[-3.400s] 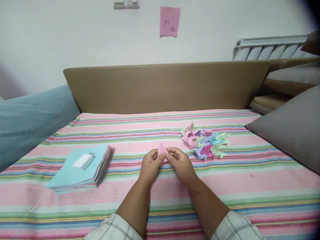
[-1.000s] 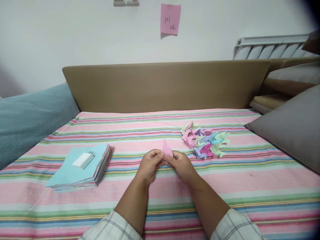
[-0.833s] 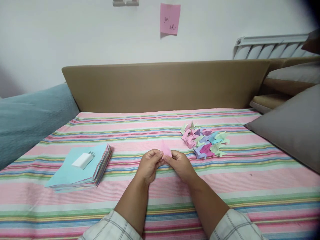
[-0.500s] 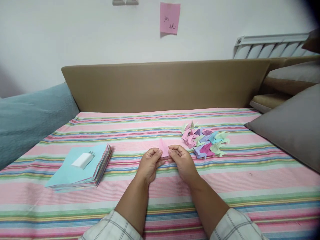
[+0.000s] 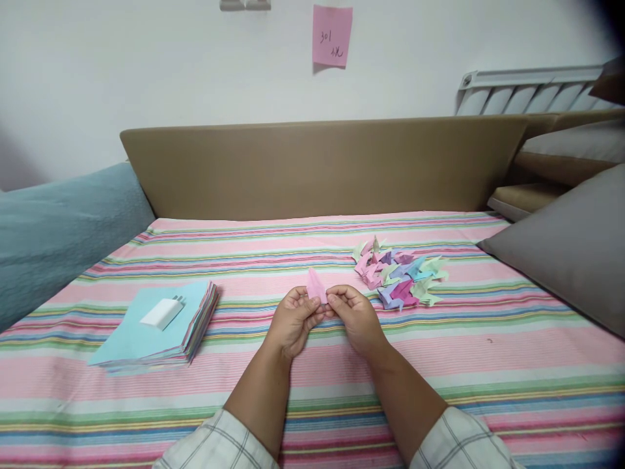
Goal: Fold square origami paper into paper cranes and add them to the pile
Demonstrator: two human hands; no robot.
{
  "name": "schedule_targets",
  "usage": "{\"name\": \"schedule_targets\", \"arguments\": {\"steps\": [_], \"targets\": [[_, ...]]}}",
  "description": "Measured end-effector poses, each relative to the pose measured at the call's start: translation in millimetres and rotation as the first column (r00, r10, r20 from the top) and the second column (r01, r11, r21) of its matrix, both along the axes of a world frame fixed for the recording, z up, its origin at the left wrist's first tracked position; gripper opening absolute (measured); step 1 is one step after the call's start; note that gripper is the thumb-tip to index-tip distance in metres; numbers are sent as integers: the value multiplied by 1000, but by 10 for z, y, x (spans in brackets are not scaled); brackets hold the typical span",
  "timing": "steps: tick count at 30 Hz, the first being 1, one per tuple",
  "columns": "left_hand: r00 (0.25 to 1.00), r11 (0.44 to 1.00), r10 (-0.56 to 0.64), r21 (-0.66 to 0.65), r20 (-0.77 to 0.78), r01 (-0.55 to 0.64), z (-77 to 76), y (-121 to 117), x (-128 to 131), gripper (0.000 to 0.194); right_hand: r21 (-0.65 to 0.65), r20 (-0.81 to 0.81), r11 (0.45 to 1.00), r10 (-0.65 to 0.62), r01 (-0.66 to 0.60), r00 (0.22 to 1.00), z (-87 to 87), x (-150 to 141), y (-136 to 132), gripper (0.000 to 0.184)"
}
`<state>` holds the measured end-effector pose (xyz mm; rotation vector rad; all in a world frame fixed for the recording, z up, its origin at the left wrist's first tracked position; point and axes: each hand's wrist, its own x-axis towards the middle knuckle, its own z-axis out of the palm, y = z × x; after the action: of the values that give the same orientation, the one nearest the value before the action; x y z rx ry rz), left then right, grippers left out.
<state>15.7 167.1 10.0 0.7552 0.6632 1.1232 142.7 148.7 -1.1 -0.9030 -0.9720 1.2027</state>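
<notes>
Left hand and right hand pinching pink paper, thumbs uppermost; wall note reading "301".

Striped across the cloth in pink, white, green, yellow, blue and magenta. Pink on the folded paper. Pale blue atop the paper stack by the left edge, white on the plug. Pink, purple, pale green, turquoise and magenta among the folded shapes toward the far right corner. Dark checks on white sleeves.
</notes>
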Motion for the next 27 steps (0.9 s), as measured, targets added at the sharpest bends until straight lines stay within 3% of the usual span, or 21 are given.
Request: {"name": "schedule_targets", "arguments": {"steps": [13,18,22,24,27], "targets": [[999,1000,-1,13,-42,2,8,-7,-5,37,61,42,997,-40,37,998,23,-12,-9,19],[993,994,77,84,-88,-70,-25,2,6,37,113,197,994,-22,-1,980,33,5,-28,16],[977,972,135,212,-163,-99,-52,10,12,31,195,336,975,-164,102,928,31,8,-18,18],[967,961,150,260,-205,-94,-62,8,16,27,172,338,976,-184,132,923,24,6,-9,20],[967,959,140,272,-215,-78,-64,-1,25,25,88,235,994,-89,70,968,13,9,-1,24]]}}
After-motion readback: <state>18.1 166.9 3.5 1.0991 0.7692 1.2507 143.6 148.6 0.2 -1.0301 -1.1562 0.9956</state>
